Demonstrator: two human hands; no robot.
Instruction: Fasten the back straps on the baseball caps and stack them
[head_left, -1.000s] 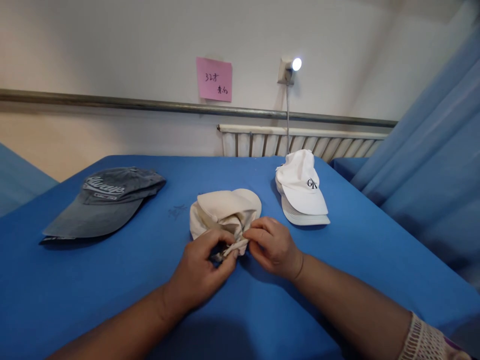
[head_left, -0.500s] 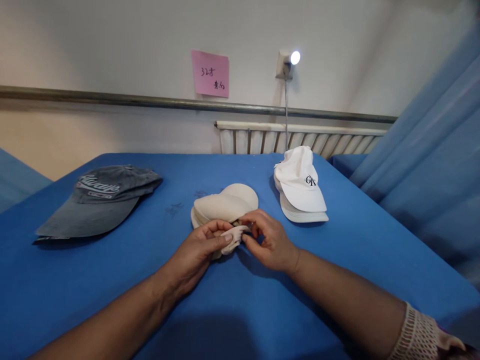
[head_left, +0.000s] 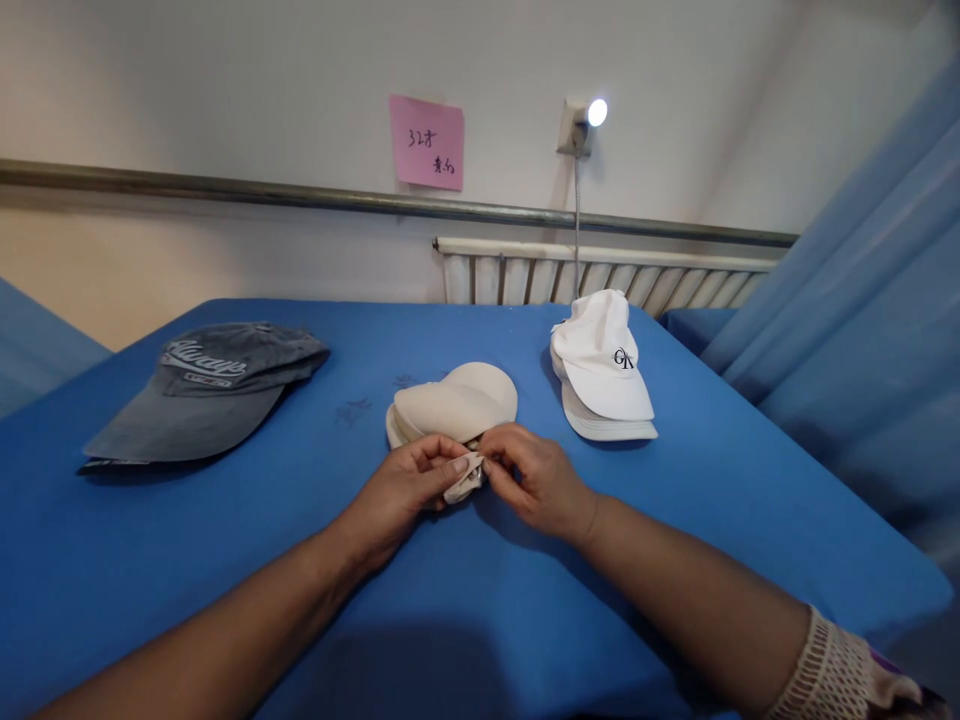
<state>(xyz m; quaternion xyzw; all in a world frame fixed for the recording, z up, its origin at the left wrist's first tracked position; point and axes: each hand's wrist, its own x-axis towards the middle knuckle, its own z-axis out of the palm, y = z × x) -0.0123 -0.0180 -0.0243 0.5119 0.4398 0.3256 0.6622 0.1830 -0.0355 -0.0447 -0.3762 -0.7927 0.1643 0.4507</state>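
Beige cap (head_left: 456,402) rests on blue cloth (head_left: 450,335), left hand (head_left: 399,492) and right hand (head_left: 541,487) nearly closed, pinching its strap (head_left: 465,484).

Pale grey-white wall (head_left: 285,80), warmer beige tint low on left. Long dull metal pipe (head_left: 300,195) running sideways across it. Square pink paper note (head_left: 427,145), handwritten, above pipe. Pale wall socket (head_left: 568,125) with small round glowing white light (head_left: 597,112); thin grey cord (head_left: 577,210) hanging down past pipe. White ribbed radiator (head_left: 517,280) below. Flat blue-covered table (head_left: 112,560) in foreground. Blue draped curtain (head_left: 862,250) along right side; lighter blue fabric (head_left: 37,350) at left edge.
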